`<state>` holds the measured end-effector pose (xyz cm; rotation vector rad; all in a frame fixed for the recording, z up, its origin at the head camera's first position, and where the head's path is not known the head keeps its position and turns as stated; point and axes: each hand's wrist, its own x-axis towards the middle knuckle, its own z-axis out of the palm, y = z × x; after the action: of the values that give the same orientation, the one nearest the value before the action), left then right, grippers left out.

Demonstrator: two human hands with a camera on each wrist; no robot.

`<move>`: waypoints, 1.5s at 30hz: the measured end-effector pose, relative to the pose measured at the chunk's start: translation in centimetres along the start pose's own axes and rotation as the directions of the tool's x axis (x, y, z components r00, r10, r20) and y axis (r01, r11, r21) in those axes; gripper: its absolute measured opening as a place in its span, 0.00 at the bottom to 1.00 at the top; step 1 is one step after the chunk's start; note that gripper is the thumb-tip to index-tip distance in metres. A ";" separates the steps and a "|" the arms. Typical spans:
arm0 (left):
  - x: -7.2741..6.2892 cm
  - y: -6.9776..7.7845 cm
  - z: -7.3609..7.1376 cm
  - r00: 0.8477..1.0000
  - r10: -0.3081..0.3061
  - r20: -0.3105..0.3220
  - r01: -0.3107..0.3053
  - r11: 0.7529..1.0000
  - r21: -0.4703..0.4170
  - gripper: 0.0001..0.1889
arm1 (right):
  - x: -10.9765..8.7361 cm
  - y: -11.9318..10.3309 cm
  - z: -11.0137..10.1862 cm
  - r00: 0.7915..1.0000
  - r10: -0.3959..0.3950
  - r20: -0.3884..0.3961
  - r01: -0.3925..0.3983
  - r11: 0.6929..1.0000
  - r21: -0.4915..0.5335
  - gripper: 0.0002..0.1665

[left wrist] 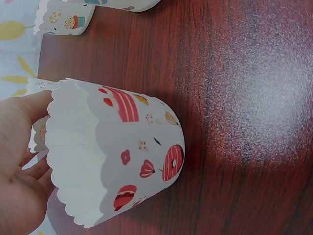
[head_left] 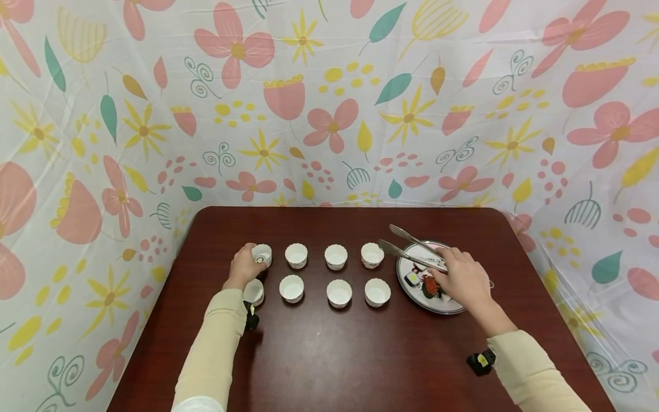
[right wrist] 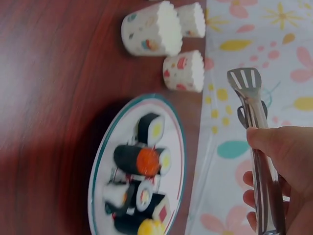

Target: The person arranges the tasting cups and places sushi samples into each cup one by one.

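Note:
My left hand [head_left: 244, 268] grips a white scalloped paper baking cup [head_left: 264, 253] at the left end of the back row. In the left wrist view, the nearer front-row cup [left wrist: 132, 152], printed with red sweets, hides much of that cup and the fingers. Metal tongs [right wrist: 264, 181] are in my right hand [head_left: 465, 280], their slotted tips apart and pointing away to the left in the head view. Beneath that hand lies a round plate [head_left: 412, 297] with several sushi pieces, including a black-wrapped one with an orange top [right wrist: 146, 162] and a roll with a yellow centre [right wrist: 155, 128].
Several more paper cups stand in two rows across the dark wood table [head_left: 319, 355], among them a back-row cup [head_left: 372, 255] and a front-row cup [head_left: 377, 292] near the plate. A flower-printed cloth [head_left: 329, 103] hangs behind the table and along its sides.

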<state>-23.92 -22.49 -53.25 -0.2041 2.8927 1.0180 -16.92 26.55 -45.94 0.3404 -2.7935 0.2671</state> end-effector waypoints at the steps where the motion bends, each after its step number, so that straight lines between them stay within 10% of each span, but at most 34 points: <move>1: 0.0 0.0 0.0 1.000 0.000 0.002 0.000 1.000 0.002 0.33 | -0.2 0.3 -0.1 1.000 0.007 0.006 -0.007 1.000 -0.001 0.30; 45: 0.2 -0.2 0.0 1.000 -0.011 0.013 0.011 1.000 0.011 0.34 | -3.4 4.5 0.0 0.896 0.266 0.357 -0.245 0.964 -0.105 0.26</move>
<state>-24.12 -22.66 -53.44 -0.2121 2.8815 0.9982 -14.94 31.56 -47.68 0.0019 -3.2133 0.1967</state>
